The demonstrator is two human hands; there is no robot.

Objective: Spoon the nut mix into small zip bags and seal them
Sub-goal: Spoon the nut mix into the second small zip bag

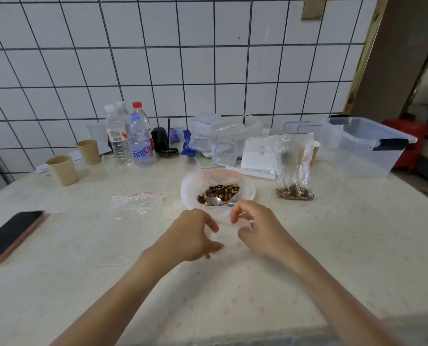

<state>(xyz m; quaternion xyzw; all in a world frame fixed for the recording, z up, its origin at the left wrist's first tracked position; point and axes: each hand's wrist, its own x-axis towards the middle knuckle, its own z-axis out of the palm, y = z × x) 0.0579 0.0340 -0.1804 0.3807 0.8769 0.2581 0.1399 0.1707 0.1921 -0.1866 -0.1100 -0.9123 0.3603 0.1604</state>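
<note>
A clear bowl (247, 193) of nut mix (220, 192) sits mid-table with a metal spoon (214, 201) lying in it. Just in front of the bowl, my left hand (195, 236) and my right hand (255, 228) both pinch a small clear zip bag (226, 229) held between them. The bag is blurred and looks empty. Another empty zip bag (135, 203) with a red strip lies flat to the left. A zip bag holding some nut mix (294, 168) stands upright to the right of the bowl.
A phone (10, 233) lies at the left edge. Two paper cups (62, 169), several water bottles (130, 136) and small plastic containers (208, 136) line the back by the tiled wall. A large clear storage box (365, 146) stands at the back right.
</note>
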